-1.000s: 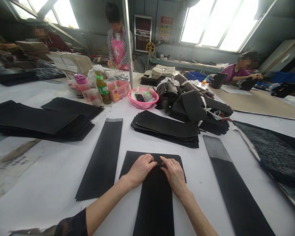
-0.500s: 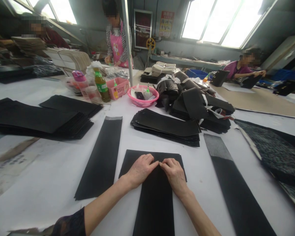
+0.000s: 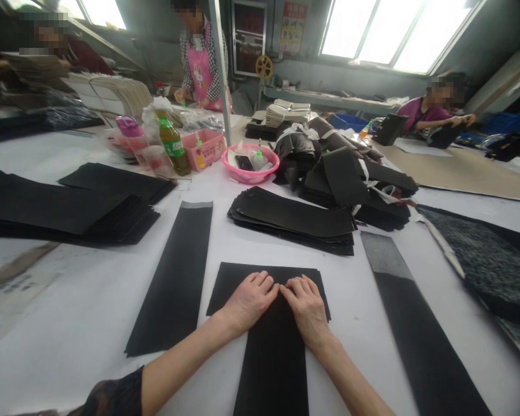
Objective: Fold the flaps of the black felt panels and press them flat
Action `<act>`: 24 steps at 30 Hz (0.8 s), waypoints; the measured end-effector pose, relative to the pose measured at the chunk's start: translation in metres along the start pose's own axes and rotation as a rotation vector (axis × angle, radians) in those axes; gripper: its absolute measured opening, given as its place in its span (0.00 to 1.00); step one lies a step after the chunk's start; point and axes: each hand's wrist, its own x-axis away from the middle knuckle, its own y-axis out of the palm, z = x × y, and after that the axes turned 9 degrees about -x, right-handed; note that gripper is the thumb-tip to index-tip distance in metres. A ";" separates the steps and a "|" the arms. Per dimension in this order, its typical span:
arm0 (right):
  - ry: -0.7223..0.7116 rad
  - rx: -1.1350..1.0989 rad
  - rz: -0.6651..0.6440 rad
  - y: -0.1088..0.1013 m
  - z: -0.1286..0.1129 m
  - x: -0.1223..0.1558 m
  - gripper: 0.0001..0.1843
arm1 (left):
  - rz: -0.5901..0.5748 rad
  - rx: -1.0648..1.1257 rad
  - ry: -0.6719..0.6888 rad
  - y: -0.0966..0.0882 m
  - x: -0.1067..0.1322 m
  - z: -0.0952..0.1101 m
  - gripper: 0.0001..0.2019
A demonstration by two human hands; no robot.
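A long black strip (image 3: 274, 367) runs from the table's near edge up over a wider black panel (image 3: 226, 289) that lies crosswise. My left hand (image 3: 250, 301) is closed at the strip's upper left edge, fingers bent and thumb reaching toward the middle. Opposite it, my right hand (image 3: 305, 305) is closed at the upper right edge, and the two thumb tips nearly meet. What lies directly beneath the fingertips is hidden. To the left rests a black strip stack (image 3: 173, 283) with a grey end. Another black strip (image 3: 420, 329), also grey at its far end, lies to the right.
Beyond my hands lies a stack of black panels (image 3: 290, 219); larger black sheets (image 3: 56, 205) pile up at left. Behind stand a pink basin (image 3: 251, 175), a green-labelled bottle (image 3: 173, 144) and a pink basket (image 3: 203, 151). Several people work farther back.
Both hands stay at the strip's upper end, with only slight finger movement. The whole view has shifted a little. The strip and panel lie as before.
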 end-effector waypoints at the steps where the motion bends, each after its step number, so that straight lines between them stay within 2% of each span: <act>1: -0.006 -0.002 0.005 0.000 0.001 0.000 0.14 | -0.005 -0.008 0.005 -0.001 0.000 0.000 0.15; 8: -0.063 0.003 -0.018 -0.008 0.015 0.002 0.13 | -0.034 -0.058 0.026 -0.001 0.001 -0.001 0.16; 24: -0.120 -0.016 -0.120 -0.014 0.028 0.003 0.16 | -0.068 -0.060 0.030 0.003 -0.001 0.002 0.20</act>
